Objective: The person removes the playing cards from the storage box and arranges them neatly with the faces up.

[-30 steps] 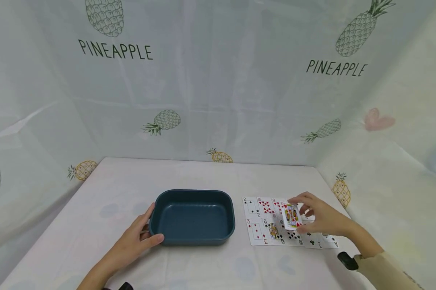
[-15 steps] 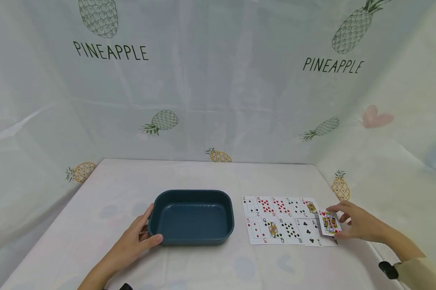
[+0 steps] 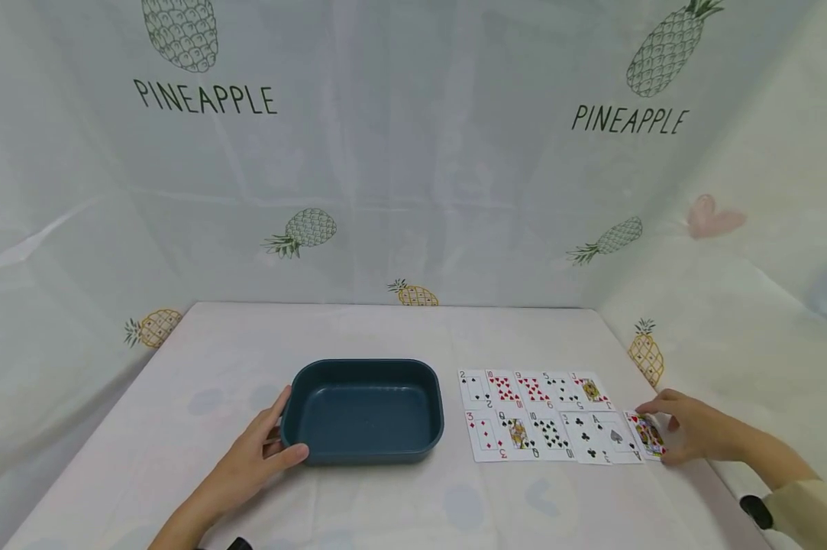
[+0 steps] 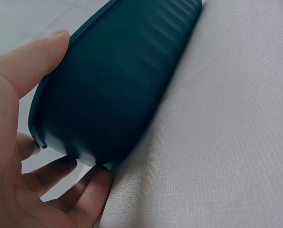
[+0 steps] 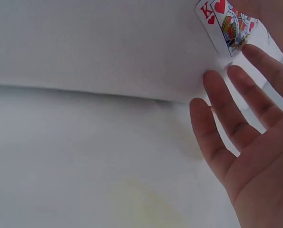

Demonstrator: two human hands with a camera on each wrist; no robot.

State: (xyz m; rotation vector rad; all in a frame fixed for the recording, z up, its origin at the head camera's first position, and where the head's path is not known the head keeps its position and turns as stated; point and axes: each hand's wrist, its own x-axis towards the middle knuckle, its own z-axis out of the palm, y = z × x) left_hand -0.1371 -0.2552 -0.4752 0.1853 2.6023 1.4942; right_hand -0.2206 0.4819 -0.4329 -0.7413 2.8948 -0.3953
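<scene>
A dark blue-green rectangular bin stands on the white-covered table. My left hand grips its left end; in the left wrist view the thumb lies along one side near the rim while the fingers touch the end wall. Far to the right, my right hand holds a king of hearts playing card by its edges between thumb and fingers, at the table surface. The right wrist view shows the king's printed face upward, with the other fingers spread beside it.
Several face-up playing cards lie in two touching rows between bin and right hand, among them an ace of spades and a jack. The table's right edge runs close under the right hand. A pineapple-print sheet rises behind.
My right hand has carried the king of hearts rightward from above the rows and down to the table, at the right end of the front row. The left hand stays on the bin.
</scene>
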